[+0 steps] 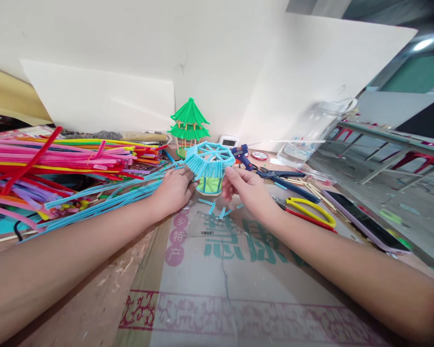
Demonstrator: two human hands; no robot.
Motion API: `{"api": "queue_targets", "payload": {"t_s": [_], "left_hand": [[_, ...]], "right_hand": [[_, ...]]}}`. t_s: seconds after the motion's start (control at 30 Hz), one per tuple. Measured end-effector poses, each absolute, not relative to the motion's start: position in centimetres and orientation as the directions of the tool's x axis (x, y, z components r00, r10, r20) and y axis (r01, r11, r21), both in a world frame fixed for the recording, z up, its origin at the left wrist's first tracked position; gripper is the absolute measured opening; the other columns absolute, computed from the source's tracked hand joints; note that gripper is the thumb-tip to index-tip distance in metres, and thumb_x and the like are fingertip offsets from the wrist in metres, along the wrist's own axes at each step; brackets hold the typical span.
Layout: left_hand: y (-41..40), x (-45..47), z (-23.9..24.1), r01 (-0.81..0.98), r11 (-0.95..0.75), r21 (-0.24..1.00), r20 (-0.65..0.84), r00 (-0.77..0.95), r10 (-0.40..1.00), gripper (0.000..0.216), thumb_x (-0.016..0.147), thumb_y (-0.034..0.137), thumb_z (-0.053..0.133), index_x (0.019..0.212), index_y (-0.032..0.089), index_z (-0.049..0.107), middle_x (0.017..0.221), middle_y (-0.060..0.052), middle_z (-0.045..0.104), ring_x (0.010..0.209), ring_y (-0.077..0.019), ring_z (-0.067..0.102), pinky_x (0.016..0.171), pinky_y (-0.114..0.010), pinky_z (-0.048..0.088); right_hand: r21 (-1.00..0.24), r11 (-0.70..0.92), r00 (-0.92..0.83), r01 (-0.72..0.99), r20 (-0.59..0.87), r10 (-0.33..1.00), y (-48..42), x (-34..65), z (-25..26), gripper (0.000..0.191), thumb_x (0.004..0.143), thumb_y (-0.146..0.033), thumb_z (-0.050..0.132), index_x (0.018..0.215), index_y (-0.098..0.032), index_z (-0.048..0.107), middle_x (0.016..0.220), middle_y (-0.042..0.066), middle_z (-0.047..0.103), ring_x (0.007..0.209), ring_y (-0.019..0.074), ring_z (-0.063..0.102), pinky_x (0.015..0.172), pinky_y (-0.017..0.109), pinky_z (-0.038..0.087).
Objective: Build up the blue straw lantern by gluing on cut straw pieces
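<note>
A small pavilion model with a light blue pipe-cleaner roof (210, 163) stands in front of me. Its roof top is an open frame with spokes, and the base below is green. At its left side my left hand (176, 190) is curled against it, fingertips partly hidden by the model. My right hand (244, 187) is closed in a pinch at the right edge of the roof; whatever lies between the fingers is too small to make out. Short blue pipe-cleaner pieces (222, 212) lie before the model. Long blue pipe cleaners (104, 205) run under my left forearm.
A green-roofed pavilion (190, 120) stands behind, beside a digital timer (228, 140) and a blue glue gun (243, 156). To the right lie pliers (292, 185), yellow-and-red-handled scissors (311, 212), a phone (365, 220) and a clear plastic jug (309, 132). Colourful pipe cleaners (58, 159) fill the left.
</note>
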State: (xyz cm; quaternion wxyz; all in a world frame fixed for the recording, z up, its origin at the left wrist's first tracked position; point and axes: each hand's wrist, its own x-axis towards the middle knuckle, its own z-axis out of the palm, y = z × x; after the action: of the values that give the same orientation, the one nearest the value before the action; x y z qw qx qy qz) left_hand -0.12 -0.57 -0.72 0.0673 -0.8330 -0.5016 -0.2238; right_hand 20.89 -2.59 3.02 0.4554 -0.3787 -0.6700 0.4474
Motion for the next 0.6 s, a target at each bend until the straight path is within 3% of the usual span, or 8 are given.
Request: {"api": "queue_targets", "payload": {"t_s": [0.1, 0.2, 0.3, 0.37, 0.6], "left_hand": [[-0.6, -0.2, -0.7, 0.864, -0.493, 0.105, 0.439, 0.404, 0.802, 0.023, 0.095, 0.028, 0.043, 0.09, 0.016, 0.062, 0.094, -0.012, 0.066, 0.098, -0.0283, 0.061, 0.088, -0.043, 0.045], [-0.7, -0.1, -0.7, 0.864, -0.493, 0.105, 0.438, 0.405, 0.803, 0.023, 0.095, 0.029, 0.044, 0.093, 0.015, 0.062, 0.097, -0.012, 0.066, 0.1, -0.0286, 0.061, 0.089, -0.044, 0.045], [-0.8, 0.0, -0.6, 0.87, -0.481, 0.108, 0.438, 0.392, 0.809, 0.022, 0.094, 0.028, 0.045, 0.093, 0.015, 0.063, 0.097, -0.012, 0.066, 0.101, -0.0291, 0.06, 0.091, -0.043, 0.044], [-0.8, 0.0, -0.5, 0.872, -0.477, 0.108, 0.436, 0.389, 0.811, 0.022, 0.094, 0.027, 0.045, 0.092, 0.015, 0.064, 0.097, -0.012, 0.066, 0.103, -0.0292, 0.06, 0.092, -0.043, 0.043], [-1.0, 0.0, -0.3, 0.871, -0.483, 0.092, 0.43, 0.402, 0.808, 0.024, 0.094, 0.027, 0.044, 0.097, 0.014, 0.065, 0.103, -0.014, 0.066, 0.107, -0.0306, 0.058, 0.095, -0.046, 0.041]], "right_hand": [[-0.781, 0.556, -0.214, 0.285, 0.513, 0.831, -2.2, 21.9, 3.5, 0.033, 0.087, -0.051, 0.063, 0.078, -0.021, 0.055, 0.06, -0.004, 0.052, 0.055, 0.0118, 0.048, 0.054, 0.027, 0.04], [-0.461, 0.751, -0.286, 0.472, 0.726, 0.625, -1.7, 22.8, 4.2, 0.025, 0.087, -0.042, 0.066, 0.101, -0.022, 0.06, 0.079, 0.0, 0.057, 0.071, 0.0157, 0.053, 0.067, 0.031, 0.045], [-0.084, 0.844, -0.484, 0.53, 0.787, 0.383, -1.4, 23.4, 4.8, 0.037, 0.087, -0.038, 0.068, 0.119, -0.022, 0.059, 0.106, 0.009, 0.059, 0.099, 0.024, 0.058, 0.087, 0.041, 0.048], [0.067, 0.841, -0.567, 0.537, 0.766, 0.301, -1.4, 23.6, 5.0, 0.041, 0.088, -0.039, 0.066, 0.124, -0.023, 0.057, 0.115, 0.013, 0.057, 0.11, 0.0277, 0.055, 0.094, 0.045, 0.046], [0.212, 0.797, -0.65, 0.565, 0.71, 0.272, -1.7, 23.7, 4.9, 0.041, 0.092, -0.038, 0.059, 0.131, -0.027, 0.051, 0.12, 0.013, 0.058, 0.114, 0.0309, 0.053, 0.096, 0.052, 0.042]]}}
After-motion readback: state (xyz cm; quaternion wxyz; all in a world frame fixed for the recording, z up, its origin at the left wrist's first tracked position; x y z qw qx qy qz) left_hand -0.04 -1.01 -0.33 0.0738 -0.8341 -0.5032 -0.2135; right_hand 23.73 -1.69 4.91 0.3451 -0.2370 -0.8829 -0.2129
